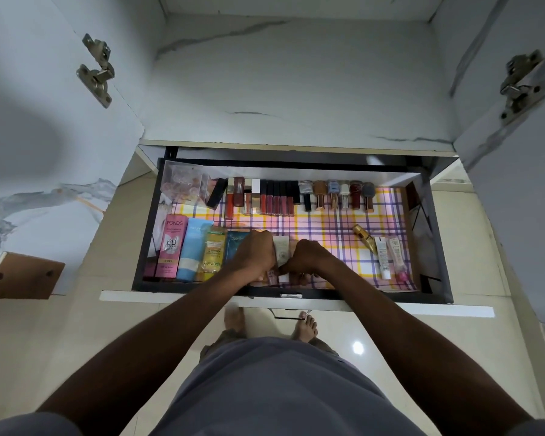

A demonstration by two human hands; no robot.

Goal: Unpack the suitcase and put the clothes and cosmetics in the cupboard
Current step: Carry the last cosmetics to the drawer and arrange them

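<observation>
The cupboard's black drawer [439,247] is pulled out, lined with a checked sheet. A row of lipsticks and small bottles [296,196] lies along its back. At front left lie a pink Pond's box [170,247], a blue tube [192,250], a yellow Garnier sachet [214,253] and a teal sachet [233,243]. My left hand [255,254] and my right hand [306,258] are together at the drawer's front middle, fingers curled around a white tube [280,250] and small tubes beside it. The suitcase is out of view.
A gold tube [366,238], white tubes [383,258] and a pink item [400,272] lie at the drawer's right. A clear box of hair accessories [184,185] sits back left. Cupboard doors [44,121] stand open on both sides. My bare feet [306,327] are below the drawer.
</observation>
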